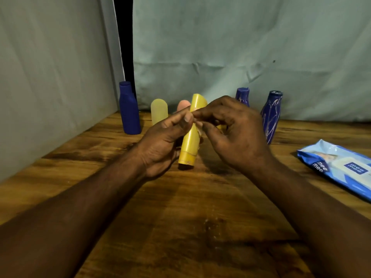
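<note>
Left hand (160,145) is wrapped around the yellow tube (190,145), holding it tilted with the cap end down, just above the bench (180,217). Right hand (230,129) has its fingers curled, tips pinching at the tube's side right by the left thumb. Three blue bottles (129,109) stand at the back, and a wipes pack (341,169) lies off to the right.

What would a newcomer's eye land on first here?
The yellow tube at the centre stands out, cap end down, gripped by the left hand while the right hand picks at its side with its fingers. A blue Mee Mee wipes pack lies on the wooden table at the right, and a plain blue bottle stands at the back left.
</note>
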